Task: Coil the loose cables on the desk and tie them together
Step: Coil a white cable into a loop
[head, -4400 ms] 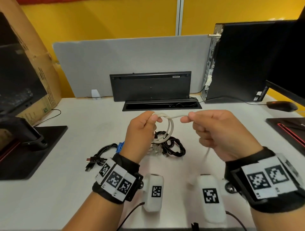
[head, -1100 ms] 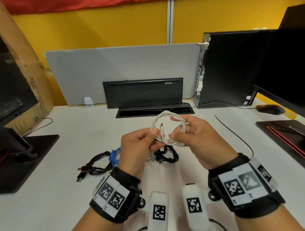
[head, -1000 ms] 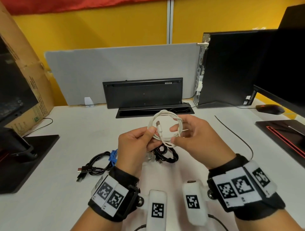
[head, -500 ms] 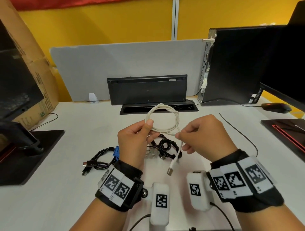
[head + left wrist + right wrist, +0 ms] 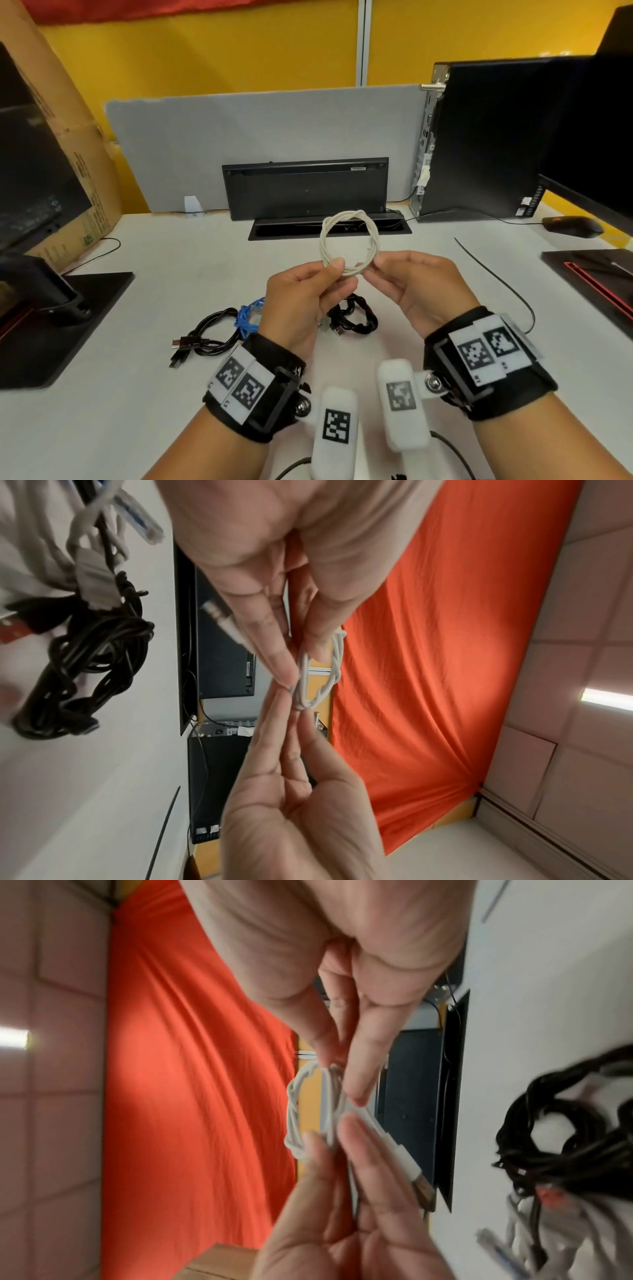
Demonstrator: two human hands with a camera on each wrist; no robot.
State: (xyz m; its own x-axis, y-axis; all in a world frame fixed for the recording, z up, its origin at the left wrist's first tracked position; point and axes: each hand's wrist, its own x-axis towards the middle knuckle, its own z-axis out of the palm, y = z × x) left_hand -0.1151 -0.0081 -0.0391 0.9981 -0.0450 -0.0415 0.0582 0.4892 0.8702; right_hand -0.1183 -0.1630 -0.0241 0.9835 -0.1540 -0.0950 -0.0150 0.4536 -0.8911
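White and twisted on itself, the white cable [image 5: 349,245] forms one round coil that is held up in the air above the bench [image 5: 137,342], in front of the black keyboard [image 5: 305,186] which stands on its edge.

The left hand [image 5: 301,305] pinches the lower left part of the coil between thumb and fingers [image 5: 274,653]. The right hand [image 5: 416,291] pinches the lower right part in the same way, so the fingers of both hands are narrow and closed on the cable. The two hands are just beside each other, and the fingertips almost touch under the ring. In the right wrist view, a white plug end [image 5: 407,1161] of the cable lies along the fingers of the left hand.

On the bench under the hands lies a black coiled cable [image 5: 356,317]. To its left are a blue cable [image 5: 248,317] and another black cable [image 5: 205,337] with its plugs pointing left. A thin black tie [image 5: 493,274] lies on the bench at the right, well apart from the coils.
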